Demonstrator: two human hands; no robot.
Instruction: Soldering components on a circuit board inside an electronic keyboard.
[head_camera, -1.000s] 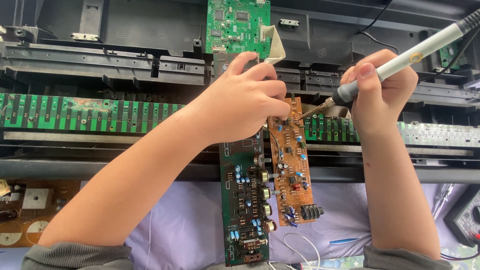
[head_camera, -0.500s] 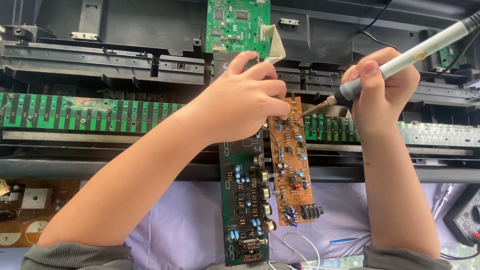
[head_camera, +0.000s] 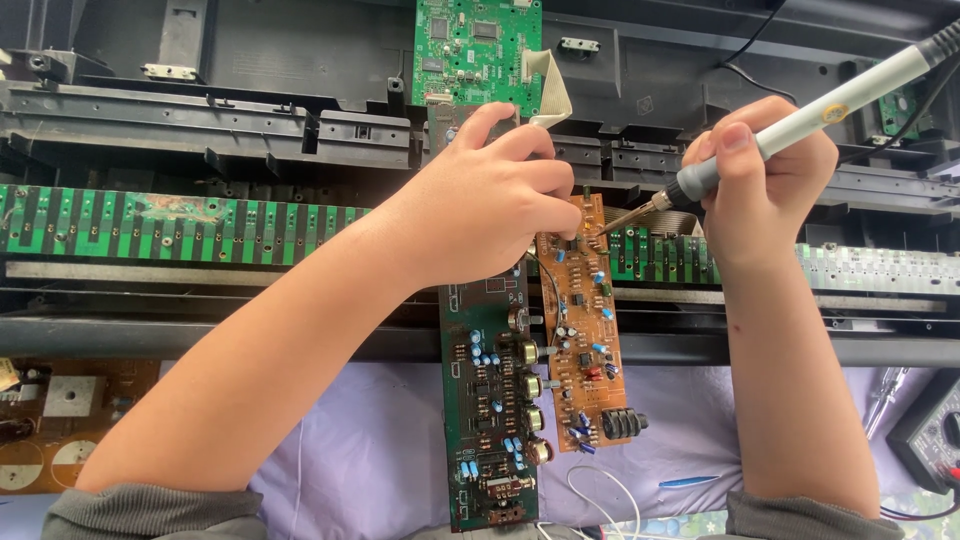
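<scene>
Over the opened black keyboard chassis (head_camera: 250, 130), our left hand (head_camera: 490, 205) pinches the orange circuit board (head_camera: 585, 330) steady while our right hand (head_camera: 765, 185) grips the soldering iron (head_camera: 800, 115), tip at its far end, apparently mid-soldering and needing steady contact.

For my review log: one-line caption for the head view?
Left hand steadies orange circuit board; right hand applies soldering iron.

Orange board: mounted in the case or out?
Out. The orange board lies loose across the open case, steadied by the left hand.

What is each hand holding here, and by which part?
Right hand grips the soldering iron by its lower handle. Left hand pinches the orange circuit board at its top end.
</scene>
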